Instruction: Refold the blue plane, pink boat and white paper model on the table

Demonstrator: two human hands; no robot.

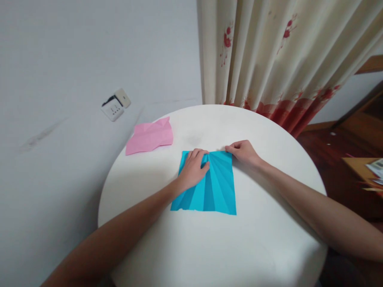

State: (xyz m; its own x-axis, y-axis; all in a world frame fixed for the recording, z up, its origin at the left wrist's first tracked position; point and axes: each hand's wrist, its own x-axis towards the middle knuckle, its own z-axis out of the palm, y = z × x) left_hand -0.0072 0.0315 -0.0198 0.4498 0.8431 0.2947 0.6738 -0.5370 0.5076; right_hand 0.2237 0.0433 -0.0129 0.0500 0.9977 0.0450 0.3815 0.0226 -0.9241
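The left hand lay on the creased blue paper sheet, thumb parted from loosely extended fingers. The right hand pinched the sheet's far right corner between thumb and fingers; most of it spread nearer than the fingertips on the round white table. Pink paper lay beyond the left fingers, leftward.

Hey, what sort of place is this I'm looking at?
Probably a room in a home, though I can't be sure. The flower-patterned curtain, the round white table and the socket on the plain wall suggest it.
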